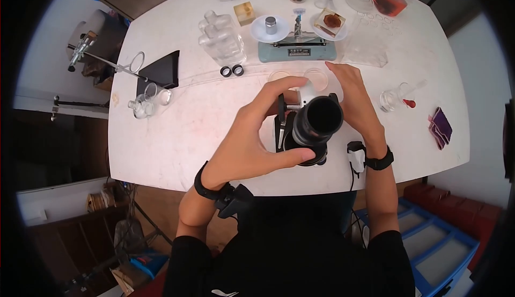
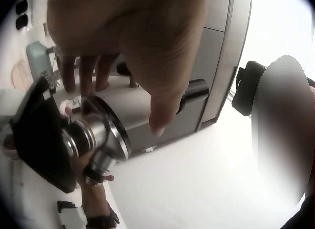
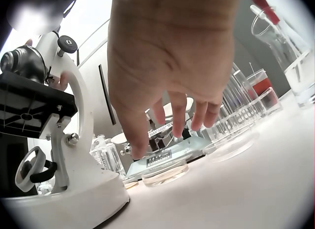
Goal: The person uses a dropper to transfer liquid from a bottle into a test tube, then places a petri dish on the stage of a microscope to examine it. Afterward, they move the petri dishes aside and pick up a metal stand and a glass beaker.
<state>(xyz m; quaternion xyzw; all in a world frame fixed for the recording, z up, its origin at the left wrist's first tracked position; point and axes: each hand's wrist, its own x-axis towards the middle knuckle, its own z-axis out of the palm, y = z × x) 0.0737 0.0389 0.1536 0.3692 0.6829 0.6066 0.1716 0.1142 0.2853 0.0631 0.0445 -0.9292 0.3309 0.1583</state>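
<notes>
A white microscope with a black eyepiece tube [image 1: 322,116] stands near the front of the table before the person. The left hand [image 1: 241,133] grips its upper part, thumb on the near side and fingers reaching over the far side. Seen from the left wrist, that thumb lies along the white body [image 2: 135,108], above the silver objectives [image 2: 101,162]. To the microscope's right, the right hand [image 1: 358,101] is held with fingers extended and nothing in them. In the right wrist view, the microscope's arm and base [image 3: 74,202] are left of this hand, with a petri dish [image 3: 167,175] beyond its fingers.
Behind the microscope stands a balance [image 1: 298,53] with a metal weight [image 1: 271,25] on one pan. Clear bottles [image 1: 220,39] and two small black-rimmed pieces [image 1: 232,71] lie to its left. At right are a beaker [image 1: 389,101] and a purple cloth [image 1: 441,127].
</notes>
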